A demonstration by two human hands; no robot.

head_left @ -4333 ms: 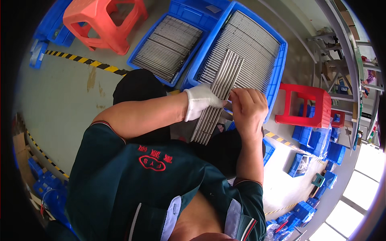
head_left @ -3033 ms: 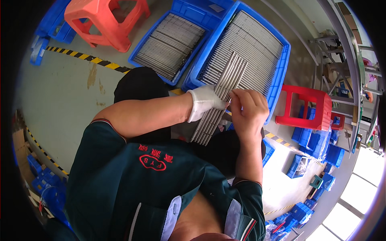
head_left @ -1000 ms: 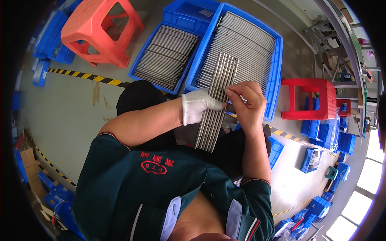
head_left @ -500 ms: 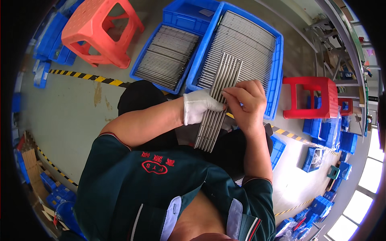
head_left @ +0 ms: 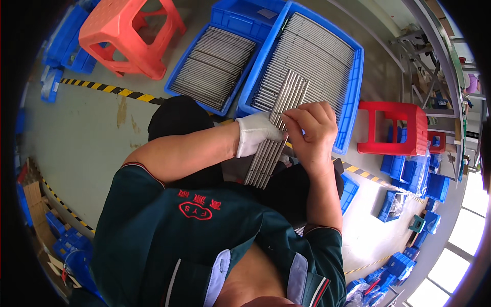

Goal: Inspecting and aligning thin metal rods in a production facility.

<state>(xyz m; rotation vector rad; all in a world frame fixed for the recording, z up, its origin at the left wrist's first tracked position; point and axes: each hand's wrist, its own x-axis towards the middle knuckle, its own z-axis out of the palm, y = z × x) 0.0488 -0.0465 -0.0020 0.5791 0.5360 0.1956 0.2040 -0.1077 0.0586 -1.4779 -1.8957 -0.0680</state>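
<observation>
A flat row of several shiny metal rods [head_left: 267,157] lies slanted in front of me, its upper end over the near part of a large blue crate [head_left: 356,97]. In a white glove, my left hand [head_left: 257,135] grips the row around its middle from the left side. My bare right hand [head_left: 314,130] bends over the right edge of the row. Its thumb and forefinger are pinched together at the rods; whether they hold a single rod cannot be made out. Many similar metal rods [head_left: 313,51] fill the large crate in rows.
Left of the large crate stands a smaller blue crate [head_left: 174,82], also holding rows of rods. An orange stool [head_left: 117,25] stands at the far left, a red stool [head_left: 396,110] on the right. Yellow-black tape [head_left: 110,89] marks the floor. Metal shelving [head_left: 434,87] rises at the right.
The rods have tilted slightly, their lower end moving a little to the left. Both hands keep nearly the same place on the row. The view has shifted slightly.
</observation>
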